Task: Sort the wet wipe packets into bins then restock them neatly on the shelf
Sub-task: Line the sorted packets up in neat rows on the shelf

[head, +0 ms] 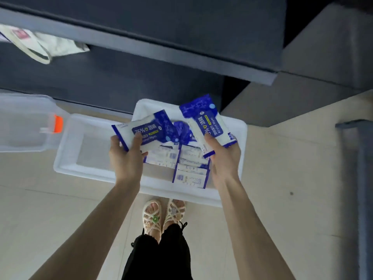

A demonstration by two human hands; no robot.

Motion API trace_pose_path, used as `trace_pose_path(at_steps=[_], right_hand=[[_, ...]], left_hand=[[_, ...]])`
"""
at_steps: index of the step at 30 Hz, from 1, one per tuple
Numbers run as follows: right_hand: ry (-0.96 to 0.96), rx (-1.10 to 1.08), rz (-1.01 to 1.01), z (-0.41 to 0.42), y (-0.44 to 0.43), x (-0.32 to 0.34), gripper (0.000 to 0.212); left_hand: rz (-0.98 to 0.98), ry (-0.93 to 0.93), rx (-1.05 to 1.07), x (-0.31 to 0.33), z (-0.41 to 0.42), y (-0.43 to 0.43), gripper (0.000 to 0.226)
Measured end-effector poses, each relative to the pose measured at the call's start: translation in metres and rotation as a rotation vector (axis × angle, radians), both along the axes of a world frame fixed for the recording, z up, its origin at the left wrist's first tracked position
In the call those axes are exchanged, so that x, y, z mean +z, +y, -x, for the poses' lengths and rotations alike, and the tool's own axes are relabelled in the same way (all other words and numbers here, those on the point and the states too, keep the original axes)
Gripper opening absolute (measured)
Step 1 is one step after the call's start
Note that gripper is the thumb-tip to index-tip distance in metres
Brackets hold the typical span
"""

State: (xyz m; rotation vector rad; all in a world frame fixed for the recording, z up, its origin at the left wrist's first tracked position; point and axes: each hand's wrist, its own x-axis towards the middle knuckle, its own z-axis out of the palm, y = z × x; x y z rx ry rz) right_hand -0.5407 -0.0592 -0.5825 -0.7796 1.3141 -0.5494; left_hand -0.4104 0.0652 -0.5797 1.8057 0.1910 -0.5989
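Packets: left hand (126,156) and right hand (223,156) each grip a soft blue-white wipe pack (144,131) edgewise; light, slippery.

Pale tile floor (282,178); dark grey shelf unit (161,27); dim light.

Binned packets (190,176) partly behind left hand (126,158) and right hand (224,160).
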Motion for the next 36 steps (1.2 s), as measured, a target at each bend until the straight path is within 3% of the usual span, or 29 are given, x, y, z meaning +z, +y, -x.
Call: trace_pose_path(at_steps=[4,12,19,25,32,36], right_hand=[[-0.175,0.123,0.063,-0.019,0.003,0.106,0.045],[-0.357,0.261,0.271,-0.085,0.021,0.303,0.014],[-0.444,0.337,0.564,-0.163,0.046,0.438,0.035],[-0.5,0.149,0.623,-0.248,0.082,0.495,0.038],[-0.417,0.073,0.705,-0.316,0.094,0.522,0.032],[-0.415,0.122,0.761,-0.333,0.074,0.54,0.041]], left_hand=[[0.147,-0.059,-0.046,0.096,-0.01,0.011,0.012],[0.442,-0.26,-0.183,0.286,-0.046,0.027,0.028],[0.609,-0.458,-0.308,0.403,-0.124,0.053,0.045],[0.722,-0.541,-0.475,0.47,-0.211,0.074,0.017],[0.731,-0.587,-0.558,0.511,-0.295,0.066,0.026],[0.634,-0.661,-0.703,0.537,-0.341,0.055,0.031]])
